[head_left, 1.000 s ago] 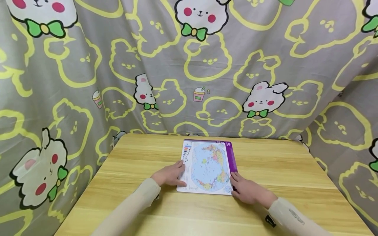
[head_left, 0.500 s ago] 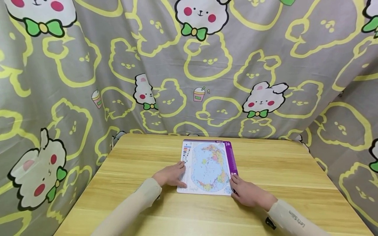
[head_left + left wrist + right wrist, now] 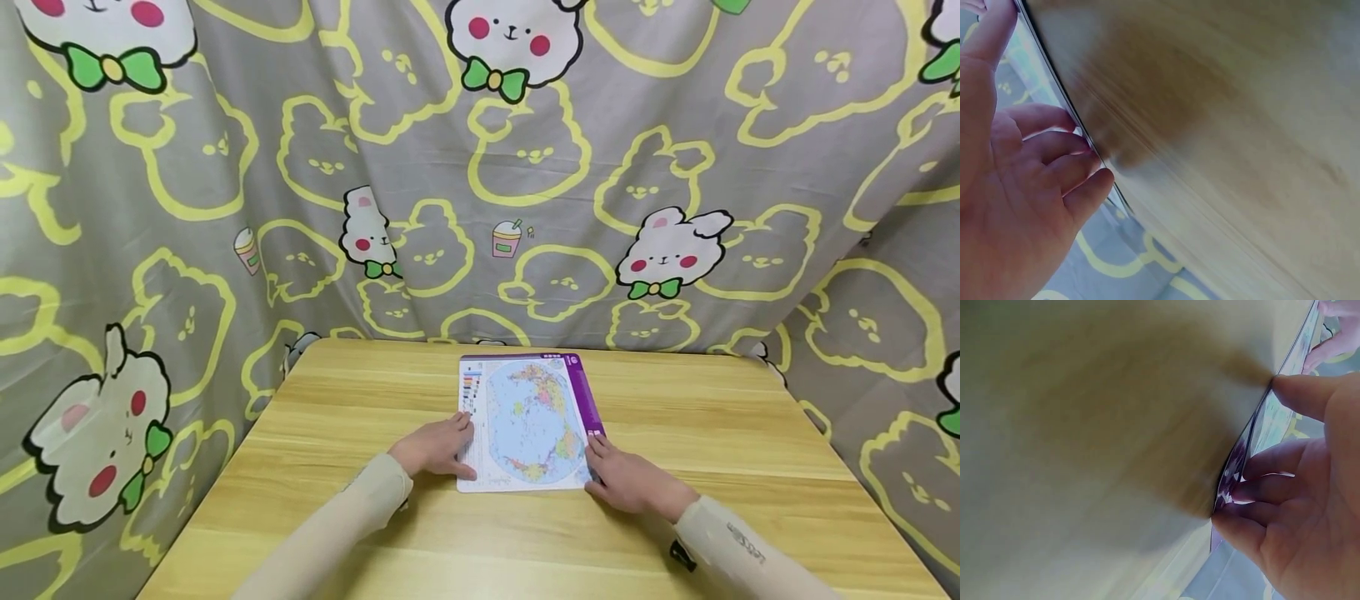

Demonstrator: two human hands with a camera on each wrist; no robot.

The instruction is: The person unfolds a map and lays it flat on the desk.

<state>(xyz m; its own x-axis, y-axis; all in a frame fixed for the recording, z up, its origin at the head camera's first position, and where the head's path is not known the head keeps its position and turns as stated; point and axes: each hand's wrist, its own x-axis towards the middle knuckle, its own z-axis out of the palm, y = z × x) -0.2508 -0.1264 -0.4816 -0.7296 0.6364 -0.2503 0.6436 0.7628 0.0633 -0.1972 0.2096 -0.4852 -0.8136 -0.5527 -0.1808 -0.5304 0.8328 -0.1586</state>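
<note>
Map board (image 3: 528, 425) lying flat, not left alone yet
Left hand (image 3: 433, 445) and right hand (image 3: 628, 477) are touching its sides, fingers (image 3: 1090, 194) loosely spread, probably not gripping.

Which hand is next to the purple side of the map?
The right hand: it touches the map by its purple strip. The left hand touches the white side.

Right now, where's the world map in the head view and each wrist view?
Head: the world map is below centre, between the left hand and right hand.
Left wrist: the world map is a thin slanting strip, left of centre, beside the left hand.
Right wrist: the world map is a narrow slanting strip, right of centre, beside the right hand.
Shared landmark: the wooden table, in all three.
</note>
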